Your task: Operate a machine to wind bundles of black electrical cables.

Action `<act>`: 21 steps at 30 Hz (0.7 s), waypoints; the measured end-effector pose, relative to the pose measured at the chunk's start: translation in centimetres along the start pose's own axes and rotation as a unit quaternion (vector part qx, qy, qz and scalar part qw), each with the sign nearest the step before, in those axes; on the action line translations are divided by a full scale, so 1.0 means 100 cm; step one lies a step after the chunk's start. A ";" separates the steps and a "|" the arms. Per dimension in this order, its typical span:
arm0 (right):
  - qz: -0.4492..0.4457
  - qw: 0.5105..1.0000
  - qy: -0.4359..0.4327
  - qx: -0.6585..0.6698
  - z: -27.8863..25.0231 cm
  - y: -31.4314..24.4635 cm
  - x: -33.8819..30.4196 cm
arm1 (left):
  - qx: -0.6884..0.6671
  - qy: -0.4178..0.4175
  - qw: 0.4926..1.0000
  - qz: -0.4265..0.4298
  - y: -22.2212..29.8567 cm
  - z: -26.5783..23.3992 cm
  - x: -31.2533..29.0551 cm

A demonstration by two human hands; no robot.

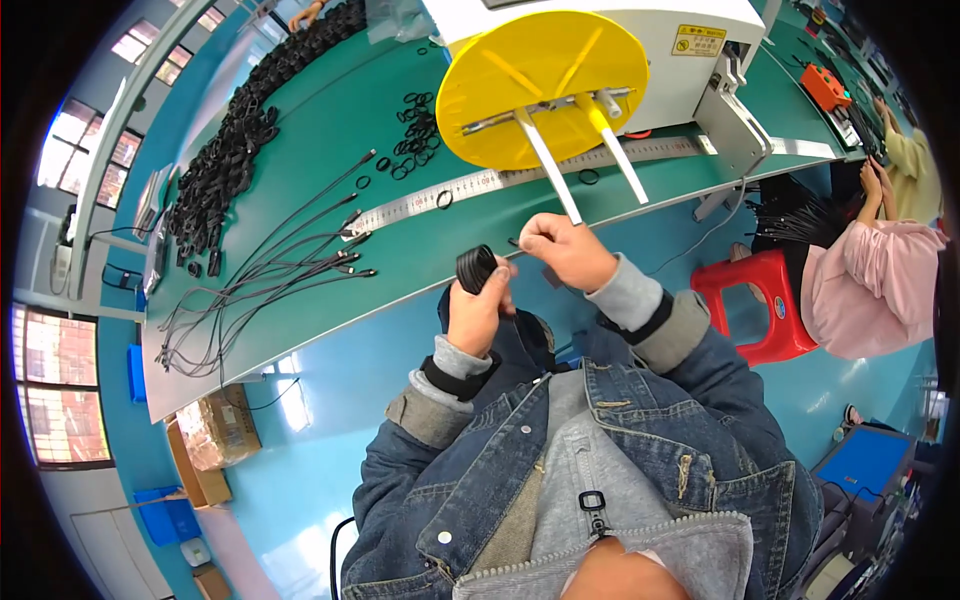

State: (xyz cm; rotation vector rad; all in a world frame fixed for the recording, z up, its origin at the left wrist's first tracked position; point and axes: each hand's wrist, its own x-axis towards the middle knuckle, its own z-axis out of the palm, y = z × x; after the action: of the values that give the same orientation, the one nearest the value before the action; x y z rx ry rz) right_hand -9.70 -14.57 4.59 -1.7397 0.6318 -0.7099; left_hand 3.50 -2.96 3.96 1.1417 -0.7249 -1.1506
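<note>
**Cable coiling: one bundle in hand, plenty still loose**

The coiled black cable [476, 268] sits just below frame centre, left hand [478, 312] wrapped around it, right hand [566, 250] at 3 o'clock pinching its loose end. Looks nearly wound. Straight cables [280, 285] lie at 9 o'clock on the green bench [330, 120], finished coils [225, 165] heaped at 10, yellow reel [540, 85] at 12.

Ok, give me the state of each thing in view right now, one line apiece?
Left hand: closed around the coiled black cable.
Coiled black cable: wound tight, held above the bench edge.
Right hand: fingers pinched shut at the cable end.
Yellow disc: upright on the machine, two white arms hanging down.
Loose cables: uncoiled, lying on the green bench.
</note>
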 end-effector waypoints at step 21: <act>0.162 0.916 -0.137 0.341 -0.001 -0.019 -0.095 | 0.104 -0.062 0.991 0.057 0.006 0.029 -0.001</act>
State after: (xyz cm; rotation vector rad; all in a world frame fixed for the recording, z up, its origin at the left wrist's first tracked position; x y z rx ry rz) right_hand -16.15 -7.29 5.06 -1.0234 0.3928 -0.3719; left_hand 1.11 -3.80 5.43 1.1928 -1.0125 -1.0750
